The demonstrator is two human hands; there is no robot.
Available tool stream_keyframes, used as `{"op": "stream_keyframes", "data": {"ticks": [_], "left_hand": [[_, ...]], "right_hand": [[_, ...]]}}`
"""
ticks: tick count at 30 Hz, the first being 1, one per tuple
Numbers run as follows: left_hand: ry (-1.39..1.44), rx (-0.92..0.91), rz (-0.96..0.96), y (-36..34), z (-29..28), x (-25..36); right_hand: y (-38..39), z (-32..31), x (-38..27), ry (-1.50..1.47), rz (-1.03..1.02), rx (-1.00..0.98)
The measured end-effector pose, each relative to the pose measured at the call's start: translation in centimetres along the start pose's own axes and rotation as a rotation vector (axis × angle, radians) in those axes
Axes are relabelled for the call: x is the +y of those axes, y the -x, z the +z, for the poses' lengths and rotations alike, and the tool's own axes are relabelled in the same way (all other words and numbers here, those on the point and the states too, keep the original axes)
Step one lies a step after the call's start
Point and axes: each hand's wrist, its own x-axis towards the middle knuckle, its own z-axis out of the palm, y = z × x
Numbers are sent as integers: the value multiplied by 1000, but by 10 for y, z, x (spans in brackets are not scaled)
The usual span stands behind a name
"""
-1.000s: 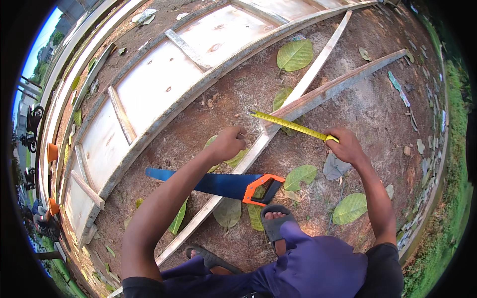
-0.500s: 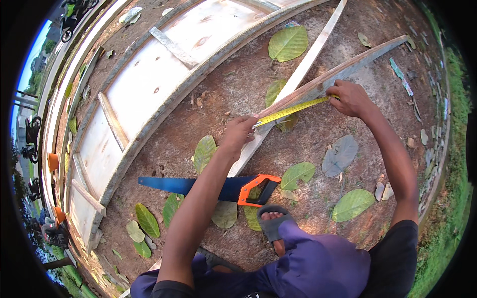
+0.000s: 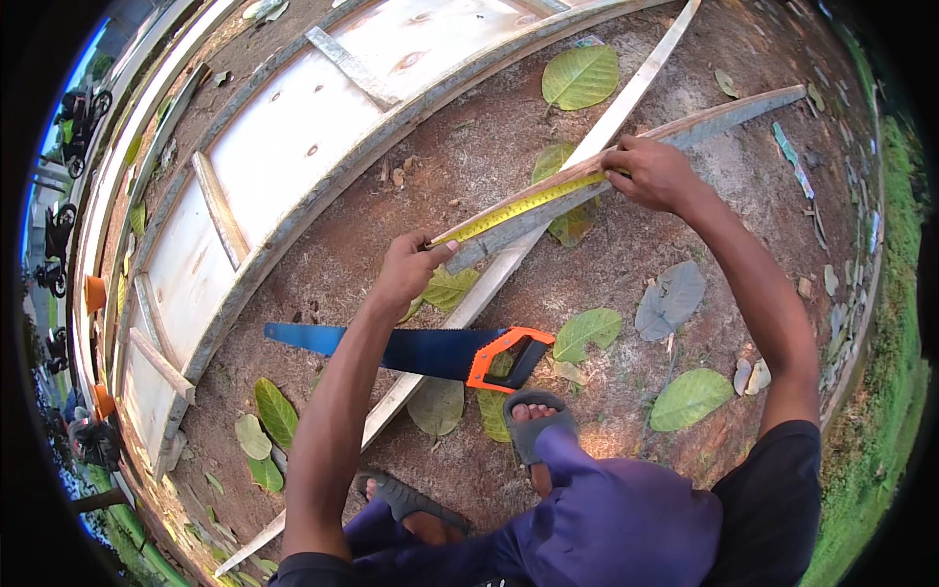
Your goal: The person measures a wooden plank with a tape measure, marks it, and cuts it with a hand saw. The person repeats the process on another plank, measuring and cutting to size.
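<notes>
A yellow tape measure blade (image 3: 528, 204) is stretched between my hands along a short wooden batten (image 3: 738, 115). My left hand (image 3: 407, 274) is closed at the batten's near left end, pinching the end of the tape there. Farther along the batten, my right hand (image 3: 653, 176) grips the tape with curled fingers; whether a tape case sits inside that hand is hidden. The batten crosses above a long pale wooden strip (image 3: 646, 76) on the ground. Nearer me lies a handsaw (image 3: 430, 352) with a blue blade and an orange-and-black handle, resting across the strip.
A large curved wooden frame with pale panels (image 3: 284, 147) and crosspieces fills the upper left. Big leaves (image 3: 581, 76) are scattered over the brown soil (image 3: 440, 176). My sandalled feet (image 3: 536, 416) are close to the saw handle. Grass (image 3: 871, 391) borders the right side.
Both hands have shifted left, my left hand the most. The batten's near end now reaches farther left, and a longer stretch of tape shows along it. The saw still lies on the ground.
</notes>
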Motion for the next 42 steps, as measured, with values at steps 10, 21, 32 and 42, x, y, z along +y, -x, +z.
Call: {"op": "stream_keyframes", "data": {"ticks": [10, 21, 32, 42], "left_hand": [[-401, 74, -142, 70, -130, -19], [-556, 404, 531, 36, -23, 18], [-619, 760, 578, 13, 40, -3], [-581, 779, 607, 8, 50, -16]], "right_hand": [[-42, 15, -75, -18, -58, 55], [-38, 17, -80, -75, -43, 95], [-34, 27, -83, -22, -49, 147], [-33, 31, -80, -20, -87, 172]]}}
